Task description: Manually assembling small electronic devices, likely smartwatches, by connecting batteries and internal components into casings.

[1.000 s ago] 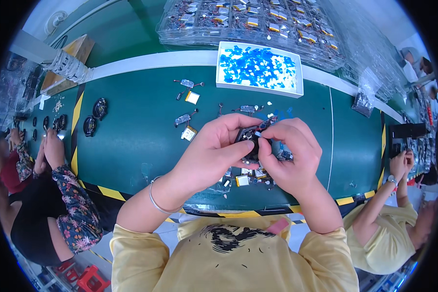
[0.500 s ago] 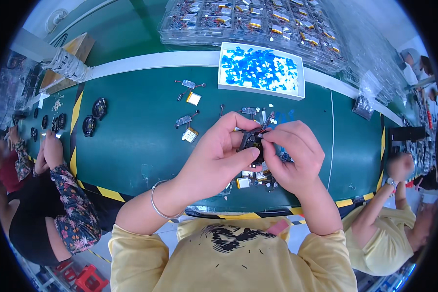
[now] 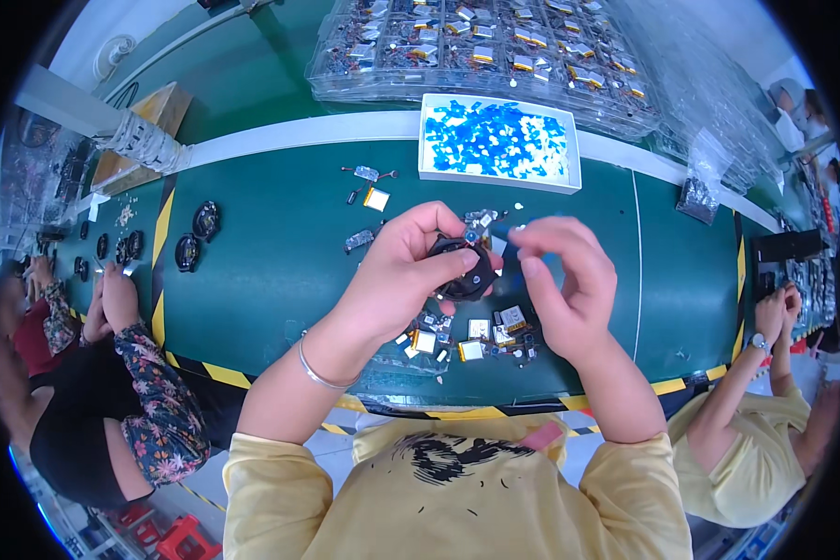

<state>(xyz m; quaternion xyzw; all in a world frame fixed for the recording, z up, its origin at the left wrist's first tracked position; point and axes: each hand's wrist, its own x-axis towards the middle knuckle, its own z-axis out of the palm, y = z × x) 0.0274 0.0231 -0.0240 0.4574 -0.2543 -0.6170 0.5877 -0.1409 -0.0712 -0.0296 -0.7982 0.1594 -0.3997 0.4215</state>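
Black housing (image 3: pixel 467 283) clamped in left hand (image 3: pixel 397 271), just left of right hand (image 3: pixel 574 285), whose thumb and forefinger stand apart. Housing rounded, small pale spot on face.

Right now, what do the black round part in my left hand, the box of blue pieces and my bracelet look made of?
Black round part: probably moulded plastic, judging by its dark, faintly shiny surface. Box: white and smooth, perhaps coated cardboard or plastic; its thin, straight walls leave that open. Bracelet: likely polished metal, silvery with bright highlights.
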